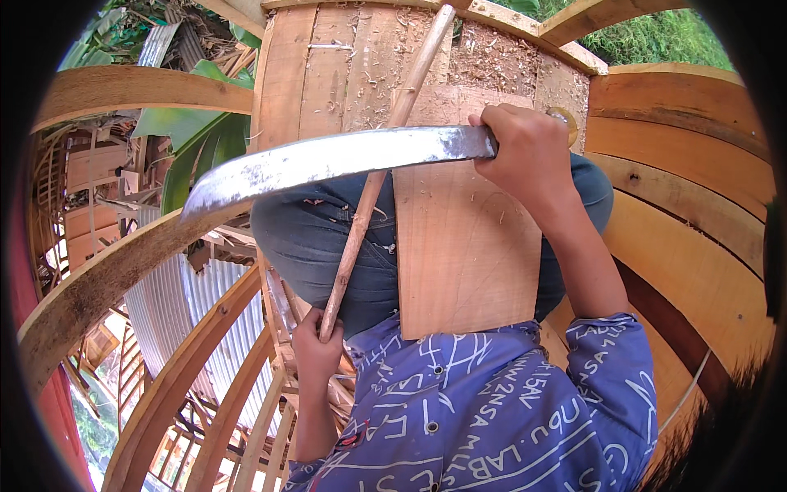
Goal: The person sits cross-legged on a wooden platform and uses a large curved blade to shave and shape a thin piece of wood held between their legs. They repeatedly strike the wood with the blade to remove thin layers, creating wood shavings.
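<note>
Two hands at work, both clamped. The right hand (pixel 525 152) is fisted around the handle end of a long curved blade (pixel 328 160), dull grey steel, scuffed and patchy, tapering to a blunt point at the left; the handle itself is hidden inside the grip. The left hand (pixel 318 348) is closed around the lower end of a thin wooden stick (pixel 377 176), pale brown, round and smooth, running up and to the right, passing behind the blade and on to the top edge of the view. A flat pale board (pixel 463 246), rectangular with fine grain, lies across the person's lap over dark blue trousers (pixel 307 242). Beyond it, a plank surface (pixel 328 70) of rough boards, littered with wood shavings (pixel 492 57) and chips. Blue patterned sleeves (pixel 611 369) with white lettering fill the lower frame. Curved timber ribs (pixel 123 271) arc around on the left and broad bent planks (pixel 689 189) on the right. Below left, corrugated metal sheet (pixel 176 303); green leaves (pixel 201 139) show behind.
</note>
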{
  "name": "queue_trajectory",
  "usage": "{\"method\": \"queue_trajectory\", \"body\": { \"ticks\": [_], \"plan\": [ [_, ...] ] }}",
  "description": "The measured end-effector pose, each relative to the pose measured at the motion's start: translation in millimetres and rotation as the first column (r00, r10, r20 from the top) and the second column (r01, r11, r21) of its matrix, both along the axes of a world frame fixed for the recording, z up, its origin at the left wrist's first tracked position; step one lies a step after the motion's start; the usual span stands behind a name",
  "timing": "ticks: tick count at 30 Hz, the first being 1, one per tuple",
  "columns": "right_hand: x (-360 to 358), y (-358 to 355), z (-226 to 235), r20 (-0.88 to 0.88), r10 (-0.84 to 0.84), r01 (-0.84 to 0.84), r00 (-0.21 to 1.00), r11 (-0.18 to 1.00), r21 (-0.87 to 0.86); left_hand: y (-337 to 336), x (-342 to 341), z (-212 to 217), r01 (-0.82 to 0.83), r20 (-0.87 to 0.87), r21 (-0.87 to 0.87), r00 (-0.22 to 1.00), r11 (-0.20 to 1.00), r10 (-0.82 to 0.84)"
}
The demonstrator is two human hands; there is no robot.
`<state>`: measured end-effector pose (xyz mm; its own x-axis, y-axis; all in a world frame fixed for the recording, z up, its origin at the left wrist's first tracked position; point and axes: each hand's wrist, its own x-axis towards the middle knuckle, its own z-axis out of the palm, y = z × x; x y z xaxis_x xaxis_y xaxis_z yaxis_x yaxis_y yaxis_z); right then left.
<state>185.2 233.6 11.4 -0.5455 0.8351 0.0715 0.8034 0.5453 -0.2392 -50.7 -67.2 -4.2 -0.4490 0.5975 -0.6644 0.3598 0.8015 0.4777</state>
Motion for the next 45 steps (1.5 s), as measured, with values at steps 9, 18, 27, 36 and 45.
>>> {"method": "queue_trajectory", "body": {
  "ticks": [9, 18, 27, 36, 45],
  "plan": [
    [16.9, 11.2, -13.8, -0.041, -0.154, 0.156, 0.987, 0.985, 0.075, 7.6, -2.0, 4.1, -0.002, 0.046, -0.041, 0.999, 0.999, 0.004],
    [21.3, 18.6, -13.9, -0.021, -0.228, 0.228, 0.974, 0.973, 0.035, 7.1, -0.1, 3.5, 0.018, 0.017, -0.042, 1.0, 0.999, -0.017],
    [-8.0, -2.4, -6.1, -0.093, -0.018, 0.015, 0.995, 0.999, -0.029, -0.1, -2.9, -2.5, 0.008, 0.05, 0.018, 0.999, 1.0, -0.009],
    [33.4, 32.8, -27.8, 0.003, -0.268, 0.268, 0.963, 0.963, 0.034, 10.6, -11.7, 4.8, 0.046, 0.095, -0.054, 0.995, 0.997, -0.041],
    [-1.4, -5.0, -7.9, -0.087, -0.056, 0.049, 0.995, 0.996, -0.08, 8.7, -7.1, 4.0, 0.019, 0.127, -0.004, 0.992, 1.0, -0.018]
  ]
}}
